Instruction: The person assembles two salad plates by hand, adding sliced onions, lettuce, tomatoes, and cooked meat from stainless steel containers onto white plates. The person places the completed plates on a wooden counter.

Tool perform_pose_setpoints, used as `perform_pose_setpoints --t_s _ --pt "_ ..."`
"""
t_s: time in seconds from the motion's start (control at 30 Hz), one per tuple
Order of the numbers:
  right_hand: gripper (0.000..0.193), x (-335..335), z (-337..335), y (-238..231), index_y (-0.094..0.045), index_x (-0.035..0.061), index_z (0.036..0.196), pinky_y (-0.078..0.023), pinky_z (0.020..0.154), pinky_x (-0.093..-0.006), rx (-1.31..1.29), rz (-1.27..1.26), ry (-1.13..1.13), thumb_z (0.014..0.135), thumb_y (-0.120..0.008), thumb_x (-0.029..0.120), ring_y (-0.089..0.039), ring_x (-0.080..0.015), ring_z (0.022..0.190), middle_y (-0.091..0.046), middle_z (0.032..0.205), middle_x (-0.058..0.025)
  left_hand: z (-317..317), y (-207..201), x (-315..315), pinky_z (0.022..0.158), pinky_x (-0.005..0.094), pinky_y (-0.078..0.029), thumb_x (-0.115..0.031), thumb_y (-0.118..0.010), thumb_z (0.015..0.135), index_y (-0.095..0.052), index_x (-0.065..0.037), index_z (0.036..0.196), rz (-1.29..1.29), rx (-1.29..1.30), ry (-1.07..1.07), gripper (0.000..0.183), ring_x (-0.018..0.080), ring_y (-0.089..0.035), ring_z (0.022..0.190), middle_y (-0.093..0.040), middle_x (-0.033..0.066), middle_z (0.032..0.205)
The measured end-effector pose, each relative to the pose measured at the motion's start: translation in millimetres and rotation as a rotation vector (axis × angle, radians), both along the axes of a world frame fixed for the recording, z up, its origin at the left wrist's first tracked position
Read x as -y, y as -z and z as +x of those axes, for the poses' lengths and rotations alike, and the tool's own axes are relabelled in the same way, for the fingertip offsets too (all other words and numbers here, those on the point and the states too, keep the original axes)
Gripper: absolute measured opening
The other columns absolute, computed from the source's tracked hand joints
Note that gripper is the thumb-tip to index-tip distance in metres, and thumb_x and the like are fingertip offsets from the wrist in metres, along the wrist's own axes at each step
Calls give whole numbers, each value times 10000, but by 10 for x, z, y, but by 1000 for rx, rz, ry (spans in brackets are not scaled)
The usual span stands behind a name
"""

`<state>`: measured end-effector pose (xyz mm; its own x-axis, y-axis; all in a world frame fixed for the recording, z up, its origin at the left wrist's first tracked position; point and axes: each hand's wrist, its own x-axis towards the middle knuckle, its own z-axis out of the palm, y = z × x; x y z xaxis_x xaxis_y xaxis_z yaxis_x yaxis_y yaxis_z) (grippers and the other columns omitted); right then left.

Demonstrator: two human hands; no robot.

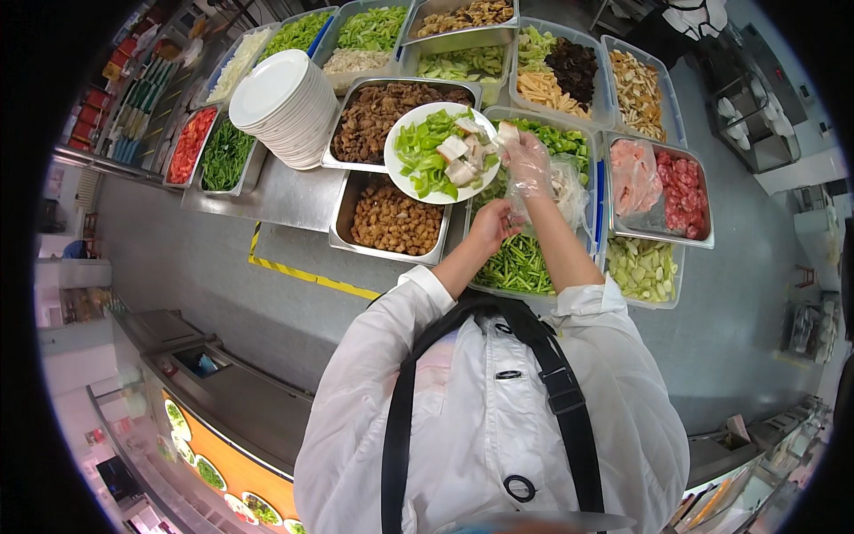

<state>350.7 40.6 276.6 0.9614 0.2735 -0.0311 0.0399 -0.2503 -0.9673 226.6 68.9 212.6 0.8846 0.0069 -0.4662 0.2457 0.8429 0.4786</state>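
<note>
A white plate [391,162] of cut green peppers [425,151] and pale sliced meat [463,160] rests over the trays in front of me. My right hand [531,169], in a clear plastic glove, is at the plate's right rim, its fingers closed on a pale meat slice [509,132]. Just below it, my bare left hand [495,226] has curled fingers at the edge of a clear plastic bag [566,191] with pale contents. That bag lies on a tub of chopped green peppers [562,141]; the left fingertips are partly hidden.
A tall stack of white plates [289,111] stands on the left. Around it are trays of browned meat [391,116], brown cubes [396,221], tomatoes [190,142] and raw meat [683,191]. Green stalks [514,265] lie nearest me. Yellow-black tape [311,278] marks the floor.
</note>
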Motion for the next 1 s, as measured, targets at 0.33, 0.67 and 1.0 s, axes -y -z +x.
perform_pose_setpoints --t_s 0.33,0.67,1.0 --pt "148 142 -82 -202 -587 8 916 -453 546 -221 -162 -4 19 854 -518 124 -545 -85 621 -584 750 -25 18 50 80 604 334 -485 -216 -520 873 -511 -115 846 -45 -11 -3 104 189 -613 745 -584 13 807" --pt "149 197 -133 -246 -586 8 926 -448 537 -214 -195 56 16 854 -521 121 -544 -80 610 -585 761 -24 40 75 127 599 335 -479 -210 -522 871 -510 -114 817 -37 -37 7 111 191 -609 725 -586 18 776" --pt "223 113 -84 -204 -595 18 989 -474 611 -284 51 -148 4 843 -510 164 -597 -172 689 -616 808 -86 43 104 126 615 339 -483 -223 -501 873 -531 -110 845 -25 -49 16 121 181 -601 733 -601 26 807"
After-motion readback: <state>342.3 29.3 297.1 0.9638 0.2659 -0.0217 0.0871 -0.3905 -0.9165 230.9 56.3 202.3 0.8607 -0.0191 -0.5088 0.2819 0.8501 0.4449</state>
